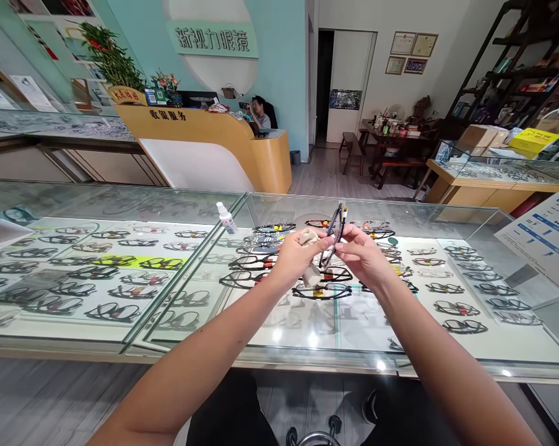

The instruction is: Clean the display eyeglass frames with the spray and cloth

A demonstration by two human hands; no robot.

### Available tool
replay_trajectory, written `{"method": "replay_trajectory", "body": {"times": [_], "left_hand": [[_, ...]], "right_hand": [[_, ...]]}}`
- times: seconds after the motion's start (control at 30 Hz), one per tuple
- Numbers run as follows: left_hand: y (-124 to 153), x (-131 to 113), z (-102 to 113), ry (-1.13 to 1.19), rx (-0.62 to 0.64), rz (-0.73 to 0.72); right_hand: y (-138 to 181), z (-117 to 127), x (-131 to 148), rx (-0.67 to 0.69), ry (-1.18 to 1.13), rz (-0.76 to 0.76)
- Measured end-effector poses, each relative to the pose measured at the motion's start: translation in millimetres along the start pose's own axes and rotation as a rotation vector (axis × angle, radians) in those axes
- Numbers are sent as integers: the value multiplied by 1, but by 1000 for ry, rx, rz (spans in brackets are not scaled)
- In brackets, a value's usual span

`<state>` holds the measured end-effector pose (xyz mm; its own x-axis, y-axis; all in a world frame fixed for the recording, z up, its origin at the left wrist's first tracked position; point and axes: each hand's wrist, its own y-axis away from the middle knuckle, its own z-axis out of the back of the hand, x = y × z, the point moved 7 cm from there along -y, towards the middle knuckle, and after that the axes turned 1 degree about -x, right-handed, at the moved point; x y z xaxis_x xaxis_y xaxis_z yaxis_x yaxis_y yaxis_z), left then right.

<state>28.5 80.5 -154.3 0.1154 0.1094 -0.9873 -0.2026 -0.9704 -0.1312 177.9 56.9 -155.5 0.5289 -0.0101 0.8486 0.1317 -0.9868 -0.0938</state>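
Observation:
Above the glass counter, a dark-framed pair of eyeglasses (338,224) is held up on edge between both hands. My left hand (298,253) is closed round a crumpled beige cloth (312,275), its thumb reaching to the lenses. The fingers of my right hand (360,253) pinch the frame from the other side. Beneath the hands, several black eyeglasses (322,291) with coloured tags lie on the counter top. A white spray bottle (226,219) stands to the left of them.
The glass display counter (288,356) spans the view, with rows of eyeglasses (112,311) inside. White printed sheets (546,238) stand at the right. Beyond are a reception desk (195,133) with a seated person (259,113) and a wooden table (395,129). A wheeled stool base (319,438) is below.

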Motion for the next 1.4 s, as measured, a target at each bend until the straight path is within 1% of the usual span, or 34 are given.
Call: {"method": "replay_trajectory", "body": {"times": [0.1,0.23,0.3,0.37,0.47,0.53,0.6,0.7,0.73,0.77,0.83,0.87,0.9,0.97,1.1,1.17,1.3,1.4], "left_hand": [[-1,-4,2,-23,-15,-11],[-6,-9,10,-80,-60,-52],[-7,-13,15,-126,-79,-75],[-7,-19,16,-193,-54,-102],[-6,-24,10,-302,65,-125],[-4,-24,6,-338,128,-128],[-4,-22,5,-330,131,-130],[-5,-18,10,-262,39,-110],[-5,-16,12,-243,11,-97],[-6,-16,14,-228,-10,-85],[-6,-16,14,-213,-3,-78],[-5,-17,12,-214,25,-85],[-4,-18,9,-217,59,-97],[-3,-21,6,-222,103,-120],[-3,-21,7,-228,63,-120],[-3,-21,5,-245,69,-135],[-3,-19,1,-263,80,-174],[-4,-20,4,-226,35,-200]], "right_hand": [[-1,4,5,-53,94,93],[-3,15,13,-147,192,203],[0,22,25,-220,335,313],[8,29,43,-362,584,486],[29,30,69,-629,982,746],[39,26,78,-731,1139,858],[45,20,80,-746,1215,951],[52,6,74,-668,1257,1066],[52,1,70,-607,1256,1074],[50,-4,64,-528,1250,1049],[42,-11,50,-358,1224,922],[37,-13,42,-294,1208,844],[33,-14,36,-262,1194,773],[28,-11,30,-280,1171,693],[25,-4,30,-332,1129,676],[24,-1,29,-347,1130,675],[23,2,26,-391,1197,712],[25,1,29,-430,1278,778]]}}
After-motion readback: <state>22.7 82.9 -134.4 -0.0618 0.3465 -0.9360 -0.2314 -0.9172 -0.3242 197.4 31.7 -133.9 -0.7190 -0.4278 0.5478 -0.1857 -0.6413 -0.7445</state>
